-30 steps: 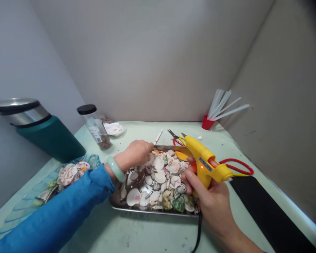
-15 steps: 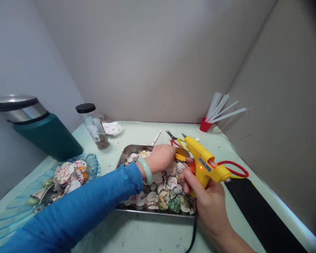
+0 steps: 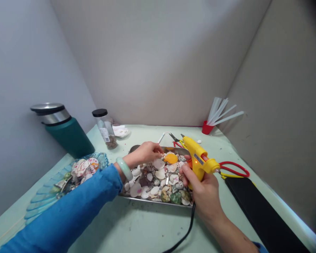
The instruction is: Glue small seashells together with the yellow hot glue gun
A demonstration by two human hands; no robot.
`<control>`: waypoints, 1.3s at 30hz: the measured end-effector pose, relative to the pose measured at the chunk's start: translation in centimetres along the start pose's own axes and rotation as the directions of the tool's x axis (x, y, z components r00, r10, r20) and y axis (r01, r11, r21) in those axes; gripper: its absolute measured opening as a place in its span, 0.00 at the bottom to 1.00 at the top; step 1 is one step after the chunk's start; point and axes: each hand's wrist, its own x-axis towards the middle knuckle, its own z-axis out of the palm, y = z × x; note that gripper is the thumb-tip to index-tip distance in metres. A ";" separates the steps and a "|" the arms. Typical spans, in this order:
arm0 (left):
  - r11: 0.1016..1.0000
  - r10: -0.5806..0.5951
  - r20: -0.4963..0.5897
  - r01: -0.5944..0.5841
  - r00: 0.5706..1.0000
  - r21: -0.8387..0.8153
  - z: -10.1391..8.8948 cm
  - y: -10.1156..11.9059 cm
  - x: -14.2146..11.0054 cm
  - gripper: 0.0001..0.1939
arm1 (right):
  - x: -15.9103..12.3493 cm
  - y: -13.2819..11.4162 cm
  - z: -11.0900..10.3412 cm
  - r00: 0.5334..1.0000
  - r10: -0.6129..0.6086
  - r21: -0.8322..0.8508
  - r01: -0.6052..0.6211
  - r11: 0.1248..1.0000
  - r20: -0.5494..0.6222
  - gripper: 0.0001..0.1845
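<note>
My right hand [image 3: 205, 192] is wrapped round the handle of a yellow hot glue gun [image 3: 196, 149]. An orange light glows on the gun, its nozzle points away from me, and a black cord [image 3: 183, 236] hangs below. Over the far part of a metal tray [image 3: 158, 202], my left hand [image 3: 145, 153] has its fingers curled together; what they hold, if anything, I cannot make out. A pale green bangle [image 3: 124, 169] circles that wrist. The tray is full of mixed seashells [image 3: 160, 174], with an orange shell [image 3: 171, 158] right of my left fingertips.
On the left stand a blue glass dish [image 3: 38, 202] of shells, a teal bottle [image 3: 70, 137] and a black-lidded jar [image 3: 105, 131]. Behind the tray lie a white pen [image 3: 161, 137] and scissors [image 3: 175, 137]. Glue sticks [image 3: 218, 109] stand in a red cup [image 3: 207, 128]. Right: red-handled pliers [image 3: 246, 170], black slab [image 3: 263, 211].
My left hand has moved left across the tray, uncovering the orange shell and more of the shells. The glue gun stays in my right hand. The view has shifted slightly.
</note>
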 end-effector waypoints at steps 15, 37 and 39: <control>0.928 0.313 0.125 -0.331 0.941 0.173 1.2 3.5 1.8 0.23 | -0.1 -0.2 0.1 1.000 0.002 0.003 -0.002 1.000 0.014 0.18; 0.953 0.037 0.182 -0.090 0.983 0.290 2.5 5.4 5.2 0.16 | 0.1 -0.4 0.0 0.998 0.064 -0.044 -0.064 0.997 -0.010 0.23; 0.957 0.003 0.182 -0.055 0.983 0.284 2.9 5.8 5.4 0.16 | 0.1 -0.4 0.0 0.998 0.065 -0.054 -0.065 0.996 -0.008 0.23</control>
